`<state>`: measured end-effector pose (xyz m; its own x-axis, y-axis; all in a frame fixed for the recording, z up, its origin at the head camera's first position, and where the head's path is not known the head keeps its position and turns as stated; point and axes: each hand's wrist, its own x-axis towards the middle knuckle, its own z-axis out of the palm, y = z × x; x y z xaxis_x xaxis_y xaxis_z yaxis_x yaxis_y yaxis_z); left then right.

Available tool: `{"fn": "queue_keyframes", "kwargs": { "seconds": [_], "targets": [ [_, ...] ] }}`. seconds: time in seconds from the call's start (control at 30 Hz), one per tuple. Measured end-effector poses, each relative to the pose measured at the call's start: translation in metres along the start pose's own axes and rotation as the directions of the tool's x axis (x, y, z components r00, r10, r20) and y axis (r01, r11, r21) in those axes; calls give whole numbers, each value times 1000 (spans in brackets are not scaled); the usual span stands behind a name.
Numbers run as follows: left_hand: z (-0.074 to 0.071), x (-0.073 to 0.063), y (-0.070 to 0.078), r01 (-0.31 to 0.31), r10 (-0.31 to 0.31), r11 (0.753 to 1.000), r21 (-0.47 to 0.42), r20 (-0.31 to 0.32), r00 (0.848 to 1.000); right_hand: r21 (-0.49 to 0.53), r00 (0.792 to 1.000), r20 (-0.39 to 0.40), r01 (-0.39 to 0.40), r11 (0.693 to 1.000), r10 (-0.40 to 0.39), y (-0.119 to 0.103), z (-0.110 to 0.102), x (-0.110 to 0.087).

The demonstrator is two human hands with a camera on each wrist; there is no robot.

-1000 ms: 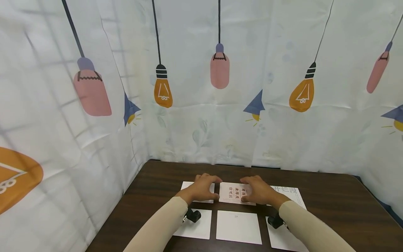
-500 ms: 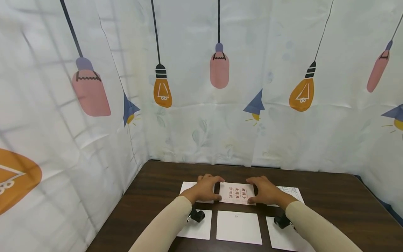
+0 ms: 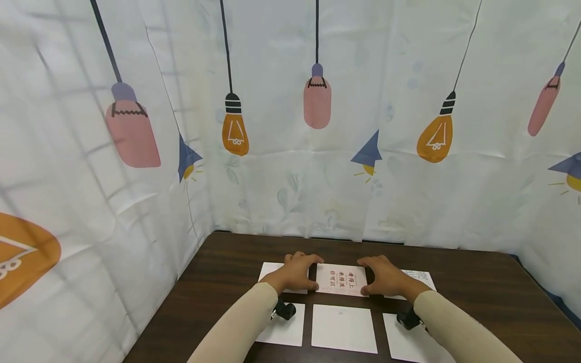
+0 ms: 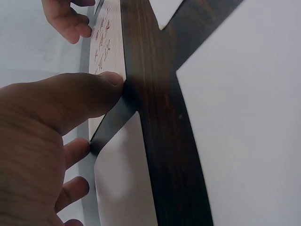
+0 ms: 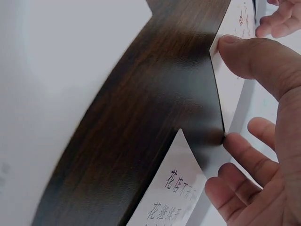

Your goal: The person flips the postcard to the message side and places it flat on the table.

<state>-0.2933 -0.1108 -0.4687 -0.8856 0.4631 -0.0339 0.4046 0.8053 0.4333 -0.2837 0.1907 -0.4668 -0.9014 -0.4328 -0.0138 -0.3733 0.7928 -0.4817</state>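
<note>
A pale pink card (image 3: 341, 280) printed with red characters lies flat in the middle of the back row. My left hand (image 3: 294, 273) is at its left edge, thumb at the near corner and index finger by the far one. On the opposite edge, my right hand (image 3: 386, 277) spans the card the same way; its thumb (image 5: 240, 49) touches the near corner in the right wrist view. Both hands have their other fingers loosely bent. Under the left hand is a white card (image 3: 269, 270), and under the right a card with dark handwriting (image 3: 422, 277), each partly hidden.
In the front row lie three white cards: left (image 3: 290, 330), middle (image 3: 343, 328) and right (image 3: 417, 340), the outer two partly covered by my forearms. The dark wooden table (image 3: 476, 292) meets a white curtain (image 3: 272, 201) printed with lamps along its back and left.
My right hand has slid right, off the card's printed face to its right edge. My left hand has shifted slightly right, up to the left edge. The cards stay essentially in place.
</note>
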Motion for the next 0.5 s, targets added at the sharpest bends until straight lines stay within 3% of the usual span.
{"fn": "queue_keyframes", "kwargs": {
  "seconds": [0.5],
  "targets": [
    [-3,1,3,-1,1,1000,-3,20,1000,-29,998,52,-19,999,20,-4,-2,5]
  ]
}}
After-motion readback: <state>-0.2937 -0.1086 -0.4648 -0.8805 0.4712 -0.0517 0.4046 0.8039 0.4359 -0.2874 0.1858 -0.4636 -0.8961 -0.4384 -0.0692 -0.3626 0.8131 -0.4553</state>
